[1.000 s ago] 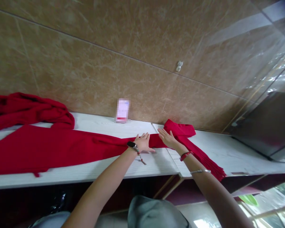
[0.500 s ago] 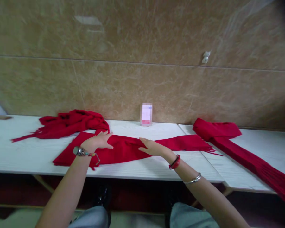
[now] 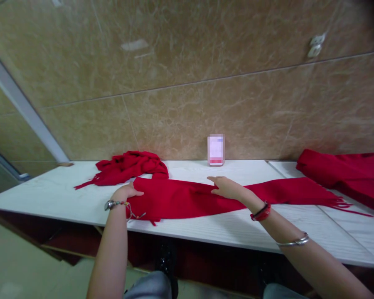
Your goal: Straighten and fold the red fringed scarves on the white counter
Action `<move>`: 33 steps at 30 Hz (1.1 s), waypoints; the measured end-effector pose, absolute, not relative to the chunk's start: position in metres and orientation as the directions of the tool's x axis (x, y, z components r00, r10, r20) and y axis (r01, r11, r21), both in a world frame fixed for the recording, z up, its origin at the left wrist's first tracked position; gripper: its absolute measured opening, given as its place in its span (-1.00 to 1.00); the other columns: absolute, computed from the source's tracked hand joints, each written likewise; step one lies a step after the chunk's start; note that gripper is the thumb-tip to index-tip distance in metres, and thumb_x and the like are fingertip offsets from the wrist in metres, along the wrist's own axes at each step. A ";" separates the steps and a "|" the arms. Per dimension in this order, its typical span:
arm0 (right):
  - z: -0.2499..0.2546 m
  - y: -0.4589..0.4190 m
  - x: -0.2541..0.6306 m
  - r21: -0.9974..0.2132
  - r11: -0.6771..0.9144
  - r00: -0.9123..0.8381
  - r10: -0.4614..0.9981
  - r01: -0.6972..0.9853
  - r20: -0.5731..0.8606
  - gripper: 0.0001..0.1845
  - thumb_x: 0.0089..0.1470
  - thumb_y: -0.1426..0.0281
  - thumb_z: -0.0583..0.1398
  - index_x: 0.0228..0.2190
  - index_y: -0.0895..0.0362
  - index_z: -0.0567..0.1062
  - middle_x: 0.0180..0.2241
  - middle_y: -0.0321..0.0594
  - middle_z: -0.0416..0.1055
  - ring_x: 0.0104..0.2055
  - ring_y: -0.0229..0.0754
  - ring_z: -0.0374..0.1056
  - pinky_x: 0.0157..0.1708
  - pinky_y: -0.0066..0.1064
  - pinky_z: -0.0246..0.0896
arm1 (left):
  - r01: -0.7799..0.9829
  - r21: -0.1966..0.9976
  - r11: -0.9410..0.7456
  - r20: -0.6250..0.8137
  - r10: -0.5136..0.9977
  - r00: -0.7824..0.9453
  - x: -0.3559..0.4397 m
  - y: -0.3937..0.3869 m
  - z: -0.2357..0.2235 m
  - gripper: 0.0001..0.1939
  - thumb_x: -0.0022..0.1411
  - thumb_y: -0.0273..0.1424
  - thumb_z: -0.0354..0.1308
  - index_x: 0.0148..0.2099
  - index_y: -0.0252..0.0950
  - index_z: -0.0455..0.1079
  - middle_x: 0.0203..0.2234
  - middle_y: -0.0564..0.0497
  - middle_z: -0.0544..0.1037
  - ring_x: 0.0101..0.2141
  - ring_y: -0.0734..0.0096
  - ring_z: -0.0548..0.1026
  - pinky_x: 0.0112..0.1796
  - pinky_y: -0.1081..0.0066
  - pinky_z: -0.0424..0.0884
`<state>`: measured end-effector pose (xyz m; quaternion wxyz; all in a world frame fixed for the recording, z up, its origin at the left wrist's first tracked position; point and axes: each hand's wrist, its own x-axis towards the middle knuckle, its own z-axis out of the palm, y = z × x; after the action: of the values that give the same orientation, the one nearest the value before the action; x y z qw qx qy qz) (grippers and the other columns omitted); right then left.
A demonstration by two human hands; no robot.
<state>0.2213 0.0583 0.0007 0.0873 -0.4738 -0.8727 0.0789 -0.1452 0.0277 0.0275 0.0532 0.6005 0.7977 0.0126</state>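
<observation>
A red scarf (image 3: 177,201) lies lengthwise along the white surface, its fringe at the right end. At its left end is my left hand (image 3: 126,192), the thumb on top of the cloth and the other fingers mostly hidden at the edge; it appears closed on the scarf. My right hand (image 3: 229,189) rests over the scarf's middle, fingers stretched out and thumb apart, holding nothing. A small wrinkle shows in the cloth just left of that hand.
Behind my left hand lies a crumpled red scarf (image 3: 132,168). Another red scarf (image 3: 339,172) lies folded at the right. A phone with a blurred screen (image 3: 216,150) leans on the tiled wall (image 3: 187,112). The white tabletop (image 3: 65,195) has open shelves below.
My left hand has gone from lying spread on the scarf to its left end, whose slanted edge is now steeper. My right hand stays outstretched over the middle. The view has turned left.
</observation>
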 end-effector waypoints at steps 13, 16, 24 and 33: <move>0.028 0.049 0.220 -0.163 0.524 -0.544 0.831 0.836 -0.117 -0.50 -0.04 0.41 0.14 -0.02 0.27 0.36 -0.08 0.00 0.40 -0.09 -0.05 0.34 -0.14 -0.39 0.19 | 0.796 0.132 0.591 0.313 0.737 -0.599 -0.114 0.024 0.044 -0.57 0.17 -0.47 -0.05 0.11 -0.23 0.21 -0.12 -0.22 0.42 -0.10 0.05 0.39 -0.18 0.15 0.30; 0.027 0.051 0.224 -0.163 0.556 -0.576 0.807 0.815 -0.129 -0.54 -0.05 0.43 0.14 -0.05 0.25 0.40 -0.08 -0.01 0.39 -0.08 -0.04 0.33 -0.14 -0.39 0.18 | 0.842 0.053 0.537 0.366 0.774 -0.516 -0.100 0.028 0.039 -0.51 0.17 -0.49 -0.06 0.17 -0.24 0.12 -0.01 -0.27 0.29 -0.02 -0.03 0.29 -0.13 0.05 0.25; 0.019 0.051 0.236 -0.182 0.611 -0.629 0.775 0.771 -0.064 -0.70 -0.08 0.47 0.13 -0.24 0.18 0.49 -0.25 -0.09 0.48 -0.26 -0.10 0.38 -0.34 -0.44 0.17 | 0.959 -0.037 -0.280 0.112 0.953 0.282 -0.034 0.058 0.007 -0.35 0.07 -0.57 0.02 0.22 -0.16 0.03 0.23 -0.02 -0.04 0.21 0.25 -0.16 0.12 0.21 -0.07; 0.006 0.042 0.254 -0.240 0.723 -0.727 0.681 0.648 0.087 -0.73 -0.07 0.55 0.12 -0.25 0.22 0.44 -0.26 -0.10 0.45 -0.26 -0.17 0.35 -0.28 -0.47 0.15 | 0.944 -0.043 -0.327 0.109 0.938 0.330 -0.010 0.061 0.011 -0.56 0.01 -0.65 -0.03 -0.04 -0.27 0.33 -0.12 -0.08 0.44 -0.06 0.31 0.36 0.04 0.26 0.12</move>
<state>0.2537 0.0423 0.0062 0.0846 -0.3594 -0.9242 0.0970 -0.0100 0.0614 0.0105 -0.0491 0.8140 0.5779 0.0321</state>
